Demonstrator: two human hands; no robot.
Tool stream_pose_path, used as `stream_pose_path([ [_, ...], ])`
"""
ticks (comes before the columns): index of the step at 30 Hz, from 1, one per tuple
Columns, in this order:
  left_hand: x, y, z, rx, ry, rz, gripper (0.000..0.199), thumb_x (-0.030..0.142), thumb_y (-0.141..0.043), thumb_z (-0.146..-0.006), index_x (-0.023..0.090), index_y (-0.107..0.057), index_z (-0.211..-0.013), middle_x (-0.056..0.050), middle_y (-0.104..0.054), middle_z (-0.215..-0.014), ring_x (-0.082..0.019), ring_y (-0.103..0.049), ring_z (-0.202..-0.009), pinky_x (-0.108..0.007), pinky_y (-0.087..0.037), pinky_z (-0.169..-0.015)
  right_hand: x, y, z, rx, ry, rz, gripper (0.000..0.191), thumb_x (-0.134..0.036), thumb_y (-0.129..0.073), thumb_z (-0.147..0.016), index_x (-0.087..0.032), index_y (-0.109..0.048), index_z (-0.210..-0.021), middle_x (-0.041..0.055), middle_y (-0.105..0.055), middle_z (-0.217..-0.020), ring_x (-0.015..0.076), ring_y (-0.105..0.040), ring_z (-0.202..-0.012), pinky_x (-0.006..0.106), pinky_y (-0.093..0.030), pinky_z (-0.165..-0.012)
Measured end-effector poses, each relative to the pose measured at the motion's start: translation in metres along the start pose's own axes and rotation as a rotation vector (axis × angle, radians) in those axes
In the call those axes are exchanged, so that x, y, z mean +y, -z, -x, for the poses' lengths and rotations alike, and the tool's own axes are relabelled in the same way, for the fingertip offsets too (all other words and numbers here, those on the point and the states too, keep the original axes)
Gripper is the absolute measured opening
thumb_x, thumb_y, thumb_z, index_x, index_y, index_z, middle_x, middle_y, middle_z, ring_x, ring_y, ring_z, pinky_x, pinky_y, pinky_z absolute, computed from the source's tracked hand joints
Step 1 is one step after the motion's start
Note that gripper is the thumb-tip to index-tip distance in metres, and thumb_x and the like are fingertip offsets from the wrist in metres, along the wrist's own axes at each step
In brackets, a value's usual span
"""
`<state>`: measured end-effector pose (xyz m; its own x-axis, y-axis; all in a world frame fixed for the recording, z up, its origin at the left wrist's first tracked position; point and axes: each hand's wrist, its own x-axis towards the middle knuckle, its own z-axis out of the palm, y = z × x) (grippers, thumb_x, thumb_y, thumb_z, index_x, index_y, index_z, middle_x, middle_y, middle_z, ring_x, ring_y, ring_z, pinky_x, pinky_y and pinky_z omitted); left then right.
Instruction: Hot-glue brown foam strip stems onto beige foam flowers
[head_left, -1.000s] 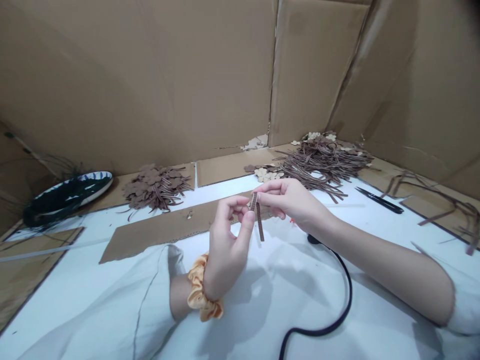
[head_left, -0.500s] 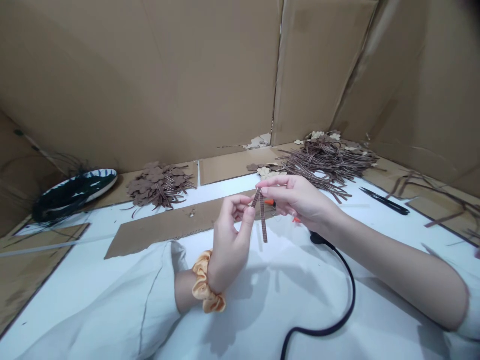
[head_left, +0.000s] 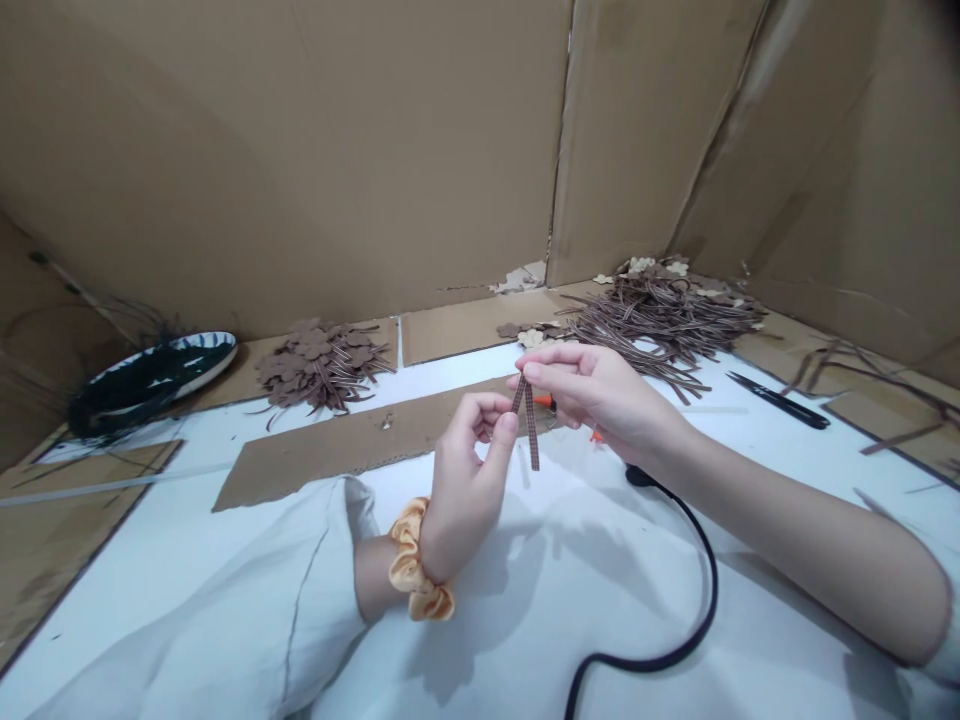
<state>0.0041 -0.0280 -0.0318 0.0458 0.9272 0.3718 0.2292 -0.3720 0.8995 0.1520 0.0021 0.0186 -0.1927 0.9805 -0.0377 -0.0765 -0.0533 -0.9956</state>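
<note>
A brown checked ribbon (head_left: 533, 435) is folded over into a narrow upside-down V above the white table. My right hand (head_left: 592, 385) pinches it at the fold, thumb against forefinger. Lower down, my left hand (head_left: 472, 470) has one leg of the ribbon between thumb and fingertips, while the other leg hangs loose. Behind my right hand shows part of an orange-tipped tool (head_left: 543, 401), mostly hidden, with a black cord (head_left: 709, 590) curving from it toward the front edge.
A cardboard strip (head_left: 300, 460) lies behind my hands. Brown flower shapes (head_left: 315, 360) are heaped back left, beside a plate (head_left: 217, 365) of dark threads. A large pile of ribbons (head_left: 667, 325) sits back right, near black tweezers (head_left: 780, 400). Cardboard walls (head_left: 375, 150) stand behind.
The ribbon stays pinched in both hands, its fold slightly higher over the loose end. Both hands barely shifted; the whole view moved slightly.
</note>
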Motion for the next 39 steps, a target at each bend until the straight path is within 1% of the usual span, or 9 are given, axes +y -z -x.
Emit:
stream_pose_path([
  [2, 0.001, 0.000, 0.000, -0.019, -0.002, 0.001, 0.011, 0.029, -0.047, -0.090, 0.019, -0.051, -0.091, -0.001, -0.057, -0.083, -0.013, -0.050, -0.074, -0.024, -0.039, -0.066, -0.001, 0.000, 0.001, 0.027, -0.001, 0.029, 0.021, -0.027, -0.073, -0.068, -0.015, -0.068, -0.084, 0.0036, -0.071, -0.079, 0.0029, -0.044, -0.044, 0.017, -0.029, -0.038],
  [4, 0.003, 0.000, 0.000, -0.036, -0.016, 0.005, 0.014, 0.029, -0.044, -0.092, 0.018, -0.052, -0.088, 0.000, -0.055, -0.079, -0.012, -0.049, -0.071, -0.024, -0.038, -0.066, -0.002, 0.000, 0.001, 0.056, -0.010, 0.053, 0.021, -0.024, -0.071, -0.069, -0.015, -0.068, -0.088, 0.0041, -0.072, -0.081, 0.0031, -0.047, -0.046, 0.015, -0.029, -0.038],
  [9, 0.007, 0.001, 0.000, -0.079, -0.020, 0.009, 0.024, 0.030, -0.039, -0.094, 0.018, -0.050, -0.078, 0.002, -0.049, -0.070, -0.012, -0.045, -0.068, -0.023, -0.037, -0.065, -0.003, 0.001, 0.002, 0.099, -0.021, 0.105, 0.023, -0.029, -0.070, -0.071, -0.015, -0.071, -0.090, 0.0044, -0.073, -0.083, -0.0001, -0.032, -0.037, 0.017, -0.025, -0.032],
  [14, 0.007, 0.000, -0.002, -0.085, 0.010, 0.021, 0.027, 0.031, -0.041, -0.093, 0.017, -0.050, -0.072, 0.002, -0.048, -0.067, -0.011, -0.045, -0.066, -0.023, -0.037, -0.065, -0.003, 0.003, 0.002, 0.121, -0.008, 0.136, 0.023, -0.032, -0.069, -0.073, -0.014, -0.072, -0.087, 0.0041, -0.071, -0.080, 0.0002, -0.031, -0.038, 0.017, -0.025, -0.031],
  [17, 0.007, -0.001, -0.004, -0.110, 0.082, 0.107, 0.027, 0.034, -0.045, -0.090, 0.016, -0.053, -0.072, 0.000, -0.052, -0.068, -0.011, -0.049, -0.065, -0.023, -0.041, -0.063, -0.004, 0.004, 0.001, 0.134, 0.000, 0.151, 0.024, -0.032, -0.069, -0.072, -0.014, -0.072, -0.087, 0.0044, -0.071, -0.080, 0.0002, -0.030, -0.038, 0.017, -0.025, -0.031],
  [21, 0.004, -0.004, -0.005, -0.208, 0.311, 0.340, 0.032, 0.045, -0.050, -0.085, 0.014, -0.058, -0.088, -0.007, -0.066, -0.082, -0.015, -0.062, -0.061, -0.027, -0.048, -0.054, -0.006, 0.007, -0.001, 0.150, 0.014, 0.173, 0.024, -0.033, -0.069, -0.072, -0.013, -0.073, -0.086, 0.0044, -0.071, -0.077, 0.0007, -0.031, -0.038, 0.017, -0.026, -0.032],
  [23, 0.003, -0.004, -0.005, -0.217, 0.370, 0.399, 0.036, 0.047, -0.052, -0.083, 0.013, -0.059, -0.092, -0.009, -0.069, -0.080, -0.017, -0.065, -0.060, -0.027, -0.050, -0.052, -0.006, 0.008, -0.002, 0.166, 0.024, 0.182, 0.022, -0.032, -0.069, -0.072, -0.013, -0.072, -0.084, 0.0050, -0.072, -0.080, 0.0004, -0.032, -0.039, 0.016, -0.026, -0.033],
  [30, 0.004, -0.003, -0.006, -0.194, 0.389, 0.394, 0.033, 0.044, -0.057, -0.082, 0.012, -0.061, -0.084, -0.009, -0.072, -0.075, -0.018, -0.069, -0.063, -0.024, -0.052, -0.053, -0.008, 0.010, -0.003, 0.230, 0.049, 0.214, 0.020, -0.029, -0.069, -0.070, -0.013, -0.072, -0.080, 0.0063, -0.074, -0.090, -0.0005, -0.031, -0.039, 0.016, -0.024, -0.035],
  [39, 0.003, -0.004, -0.007, -0.196, 0.432, 0.383, 0.024, 0.036, -0.064, -0.078, 0.013, -0.059, -0.076, -0.006, -0.072, -0.073, -0.016, -0.069, -0.063, -0.022, -0.053, -0.053, -0.010, 0.011, -0.003, 0.237, 0.043, 0.236, 0.021, -0.029, -0.070, -0.069, -0.014, -0.073, -0.082, 0.0059, -0.074, -0.093, 0.0003, -0.031, -0.041, 0.017, -0.026, -0.036],
])
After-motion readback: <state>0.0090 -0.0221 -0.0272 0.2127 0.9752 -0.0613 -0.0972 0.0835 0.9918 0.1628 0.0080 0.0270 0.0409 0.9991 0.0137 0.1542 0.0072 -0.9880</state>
